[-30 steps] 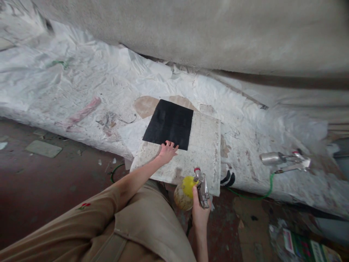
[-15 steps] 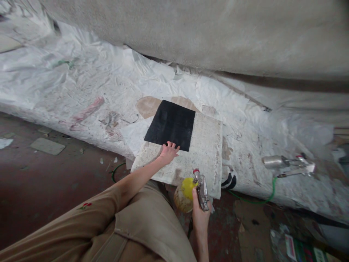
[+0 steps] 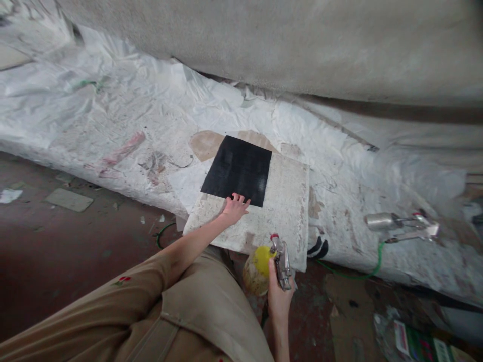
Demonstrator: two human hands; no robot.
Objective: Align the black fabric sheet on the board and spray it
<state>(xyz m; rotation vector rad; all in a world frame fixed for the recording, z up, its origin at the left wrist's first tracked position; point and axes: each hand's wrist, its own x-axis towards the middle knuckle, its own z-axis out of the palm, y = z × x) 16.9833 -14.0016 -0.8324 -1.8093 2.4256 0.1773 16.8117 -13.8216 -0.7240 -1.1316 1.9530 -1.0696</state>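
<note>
A flat black sheet (image 3: 237, 171) with four sides lies on a whitish, stained board (image 3: 289, 201). My left hand (image 3: 236, 208) rests at the sheet's near edge, its fingers spread and the tips touching the black surface. Lower down, my right hand (image 3: 278, 296) is wrapped around the handle of a metal spray gun (image 3: 282, 264), which is held upright just off the board's front edge. A yellow, paint-smeared cup (image 3: 260, 266) sits against the gun's left side. Part of my right hand's grip is hidden behind the gun.
Crumpled white plastic sheeting (image 3: 151, 90) covers the long bench. A second spray gun (image 3: 411, 223) lies at the right with a green hose (image 3: 372, 274). Brown paper pieces (image 3: 207, 145) lie behind the black sheet. A grey wall-like surface (image 3: 283, 45) rises at the back.
The view has shifted very slightly. Both hands, the black sheet and the spray gun keep nearly the same places.
</note>
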